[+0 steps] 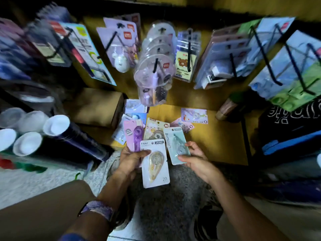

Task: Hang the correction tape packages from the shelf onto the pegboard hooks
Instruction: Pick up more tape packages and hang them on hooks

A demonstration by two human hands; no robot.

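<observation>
Head view: two correction tape packs are held low in the middle, above a grey mat [166,206]. A white pack [155,164] marked "20" and a purple pack [133,135] behind it are gripped by the left hand [129,161], thumb laid across the white card's left edge and the fingers curled behind. A pale green pack [176,145] is pinched by the right hand [196,160], thumb on the front near the lower edge and fingers behind; its card is tilted and touches the white pack's upper right corner. A purple band [97,208] is worn on the left wrist.

More packs are spread loosely on the yellow shelf [217,136] just beyond the hands: a cream pack [155,126] marked "30", a pink pack [184,125], and a lilac pack [194,115] lying apart to the right. A brown box [97,106] stands on the shelf to the left.

Higher up, black hooks [189,49] are seen carrying rows of hung goods, among them clear round blister packs [156,66] and a bear card [183,64]. White-capped tubes [57,126] are stacked at the left. Much of the outer frame is blurred.
</observation>
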